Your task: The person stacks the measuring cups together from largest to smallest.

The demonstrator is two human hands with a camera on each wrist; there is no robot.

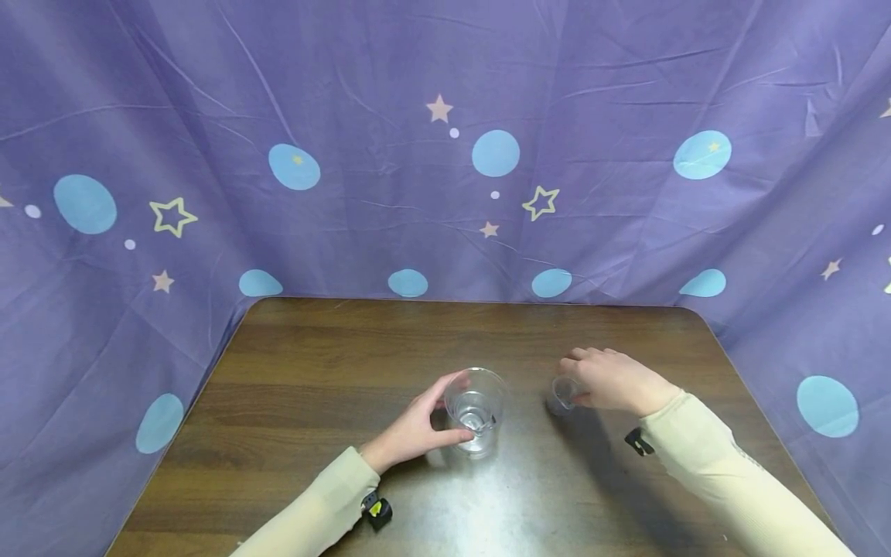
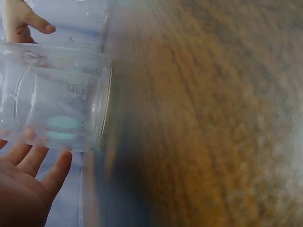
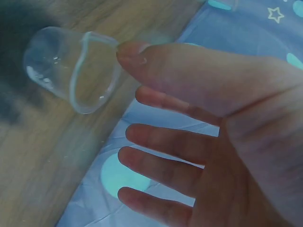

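A large clear beaker (image 1: 485, 402) stands upright on the table, with faint printed markings on its wall in the left wrist view. My left hand (image 1: 415, 425) holds it from the left, thumb at the near side and fingers round the far side. Whether there is liquid inside I cannot tell. To its right is a small clear cup (image 1: 559, 401), seen from its open rim in the right wrist view. Over this cup is my right hand (image 1: 616, 383). Its thumb (image 3: 137, 59) is at the rim, while the other fingers stretch out apart from the cup.
The brown wooden table (image 1: 313, 348) has rounded far corners. A purple curtain (image 1: 390, 139) with blue ovals and stars hangs behind it and along both sides. Dark wrist devices show under the left sleeve (image 1: 327, 495) and the right sleeve (image 1: 710, 456).
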